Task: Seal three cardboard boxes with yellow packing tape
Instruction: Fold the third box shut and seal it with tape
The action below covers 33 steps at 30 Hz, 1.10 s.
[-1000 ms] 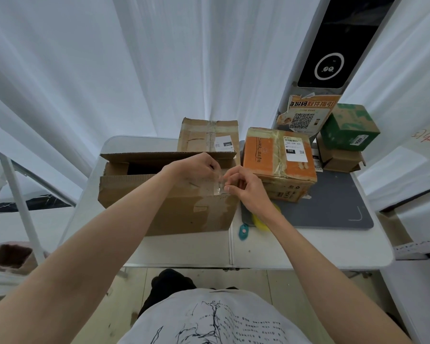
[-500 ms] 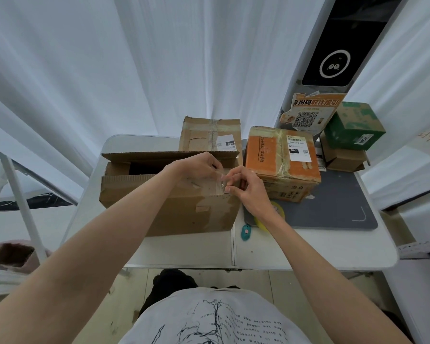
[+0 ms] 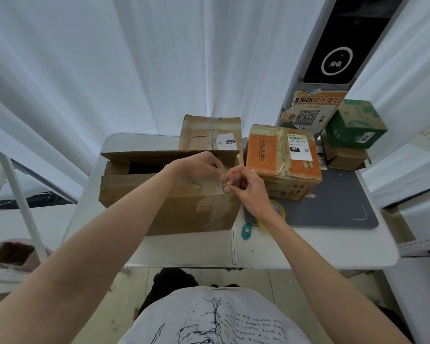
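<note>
Five cardboard boxes stand on the white table (image 3: 189,249). The largest, a plain brown corrugated box (image 3: 169,207), sits at the near left with its far flap raised and the top partly open; scraps of old clear tape and torn patches mark its near side. Behind it stands a smaller brown box (image 3: 204,134) with a white label. To the right is an orange box (image 3: 281,157) wrapped in yellowish tape, also labelled. At the far right a green box (image 3: 355,122) rests on top of a low brown box (image 3: 343,157).

One roll of yellow tape (image 3: 277,211) lies flat on the grey mat (image 3: 333,194) just right of the large box, half hidden by the right wrist. One small teal cutter (image 3: 246,230) lies on the table near it.

The left hand (image 3: 199,167) rests on the large box's top right corner, fingers curled onto a glossy strip of clear tape (image 3: 221,173) there. The right hand (image 3: 248,189) meets it at that corner, thumb and forefinger pinching the strip's end. White curtains hang behind, smooth and pleated.
</note>
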Tool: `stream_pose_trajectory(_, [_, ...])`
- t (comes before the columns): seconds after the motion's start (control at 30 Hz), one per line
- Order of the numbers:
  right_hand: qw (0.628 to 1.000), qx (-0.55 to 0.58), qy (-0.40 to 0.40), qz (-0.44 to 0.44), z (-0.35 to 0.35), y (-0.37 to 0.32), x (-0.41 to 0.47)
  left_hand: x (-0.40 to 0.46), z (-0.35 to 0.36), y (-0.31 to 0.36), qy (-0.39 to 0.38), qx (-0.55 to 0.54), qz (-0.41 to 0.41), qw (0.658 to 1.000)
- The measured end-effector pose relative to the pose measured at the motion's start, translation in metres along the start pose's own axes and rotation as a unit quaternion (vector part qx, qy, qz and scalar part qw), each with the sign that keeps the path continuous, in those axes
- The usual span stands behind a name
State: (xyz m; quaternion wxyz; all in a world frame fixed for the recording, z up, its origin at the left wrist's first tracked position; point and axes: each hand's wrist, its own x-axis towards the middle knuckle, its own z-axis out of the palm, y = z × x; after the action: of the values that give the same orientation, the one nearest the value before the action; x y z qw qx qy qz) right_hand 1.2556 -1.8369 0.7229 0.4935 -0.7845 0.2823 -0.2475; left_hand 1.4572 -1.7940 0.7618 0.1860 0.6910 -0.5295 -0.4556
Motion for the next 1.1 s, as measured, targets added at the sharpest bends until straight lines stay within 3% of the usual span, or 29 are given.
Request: stream_pose_trajectory(1.1, [0.994,-0.102,0.041,-0.001,0.011,0.004,0.0,0.0,-0.002,0.004,-0.012,0.049,-0.011,0.999])
